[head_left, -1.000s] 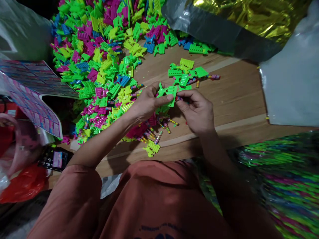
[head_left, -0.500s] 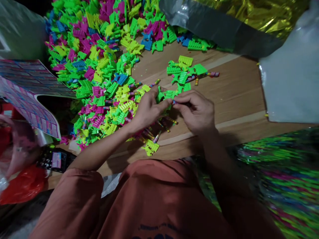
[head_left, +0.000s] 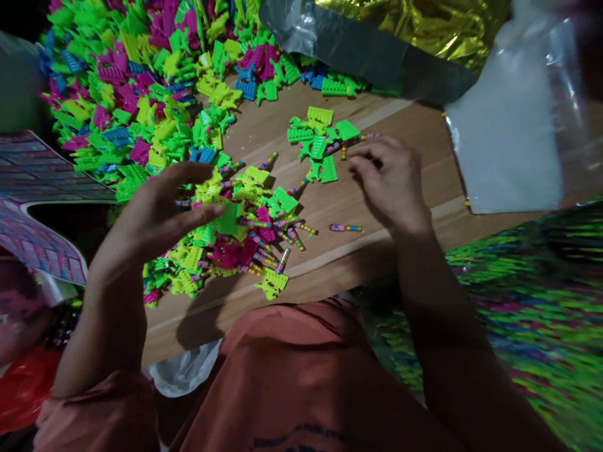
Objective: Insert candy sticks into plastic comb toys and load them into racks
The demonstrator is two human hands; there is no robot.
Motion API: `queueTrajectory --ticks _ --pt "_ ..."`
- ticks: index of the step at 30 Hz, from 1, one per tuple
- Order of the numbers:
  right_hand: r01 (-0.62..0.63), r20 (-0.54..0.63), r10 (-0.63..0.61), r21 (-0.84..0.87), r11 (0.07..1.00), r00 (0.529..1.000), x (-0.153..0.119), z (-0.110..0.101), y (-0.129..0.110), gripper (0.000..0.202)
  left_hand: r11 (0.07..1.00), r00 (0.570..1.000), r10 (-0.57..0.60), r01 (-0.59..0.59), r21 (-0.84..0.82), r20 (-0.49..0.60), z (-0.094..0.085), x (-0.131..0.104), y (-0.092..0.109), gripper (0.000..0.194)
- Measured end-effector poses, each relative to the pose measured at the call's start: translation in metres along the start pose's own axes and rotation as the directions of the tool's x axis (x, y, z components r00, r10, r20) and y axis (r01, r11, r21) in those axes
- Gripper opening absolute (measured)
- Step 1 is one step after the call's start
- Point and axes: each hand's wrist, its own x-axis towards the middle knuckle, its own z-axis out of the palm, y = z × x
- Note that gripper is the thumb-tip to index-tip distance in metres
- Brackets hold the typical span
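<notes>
My left hand (head_left: 146,220) hovers over the near pile with its fingers apart. Its thumb tip is beside a slightly blurred flat green plastic piece (head_left: 228,220); whether they touch is unclear. Around it lie small ridged plastic pieces in green, yellow and magenta, mixed with thin labelled tubes with coloured contents. My right hand (head_left: 393,179) is at the right of a small green cluster (head_left: 318,147), fingers curled and slightly apart, nothing visible between them. Its fingertips are close to a short yellow-and-red tube (head_left: 343,152). One tube (head_left: 345,228) lies alone on the wooden table.
A large heap of green, magenta, yellow and blue pieces (head_left: 127,94) covers the far left. Gold foil (head_left: 424,28) in a grey-edged wrapper and a white plastic packet (head_left: 509,138) are at the right. A printed sheet (head_left: 42,232) curls at the left. Bagged colourful items (head_left: 541,314) sit lower right.
My hands were together on a green piece and a small tube. They have parted, the left moving left over the pile, the right toward the small cluster. The view has shifted.
</notes>
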Motion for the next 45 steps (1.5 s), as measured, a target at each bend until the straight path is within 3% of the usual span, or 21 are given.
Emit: queueTrajectory --ticks 3,7,9,13,17,20,22,25,27,30,33,38,42,45 --pt "-0.111 -0.038 0.106 -0.185 0.976 0.994 0.025 -0.010 0.042 0.010 0.999 0.998 0.010 -0.008 0.035 -0.064 -0.003 0.019 0.003 0.048" --pt "-0.175 -0.036 0.171 -0.222 0.959 0.985 0.032 -0.013 0.066 0.012 0.992 0.987 0.127 -0.124 -0.031 0.098 0.039 0.069 0.016 0.033" --pt "-0.178 -0.042 0.174 -0.166 0.970 0.984 0.028 -0.014 0.064 0.019 0.985 0.971 0.165 -0.172 0.028 0.172 0.070 0.103 0.019 0.032" --pt "-0.263 -0.078 0.264 0.013 0.965 0.961 0.018 -0.021 0.045 0.028 0.947 0.959 0.175 -0.226 0.230 0.221 0.131 0.172 0.023 0.032" --pt "-0.265 -0.152 0.297 0.199 0.943 0.943 0.015 -0.024 0.030 0.045 0.902 0.958 0.125 -0.218 0.373 0.257 0.169 0.210 0.034 0.048" --pt "-0.314 -0.084 0.332 0.178 0.933 0.939 0.017 -0.018 0.028 0.033 0.856 0.973 0.044 -0.153 0.494 0.225 0.171 0.216 0.039 0.040" --pt "-0.368 -0.023 0.369 0.035 0.929 0.929 0.020 -0.010 0.029 0.014 0.828 0.981 -0.017 -0.093 0.553 0.191 0.162 0.215 0.034 0.034" --pt "-0.347 0.031 0.367 -0.261 0.901 0.930 0.031 0.004 0.028 0.008 0.802 0.983 -0.116 0.008 0.598 0.143 0.145 0.213 0.014 0.037" --pt "-0.322 0.038 0.357 -0.352 0.879 0.933 0.041 0.014 0.027 0.003 0.822 0.985 -0.146 0.068 0.565 0.093 0.139 0.216 -0.002 0.033" --pt "-0.319 0.009 0.340 -0.322 0.891 0.940 0.052 0.027 0.031 0.013 0.915 0.995 -0.083 0.054 0.400 0.055 0.145 0.228 -0.019 0.025" --pt "-0.288 0.039 0.311 -0.281 0.915 0.950 0.056 0.032 0.040 0.023 0.963 0.997 0.042 -0.056 0.263 0.060 0.165 0.242 -0.021 0.045" --pt "-0.210 0.067 0.227 -0.197 0.958 0.972 0.050 0.032 0.056 0.028 0.969 0.985 0.033 -0.073 0.235 0.169 0.195 0.250 -0.012 0.041" --pt "-0.255 0.025 0.263 -0.170 0.952 0.964 0.043 0.037 0.056 0.021 0.983 0.974 0.058 -0.094 0.157 0.220 0.199 0.243 -0.014 0.042" --pt "-0.280 0.004 0.283 -0.118 0.953 0.959 0.039 0.045 0.054 0.028 0.995 0.970 0.059 -0.077 0.070 0.235 0.197 0.238 -0.019 0.040"
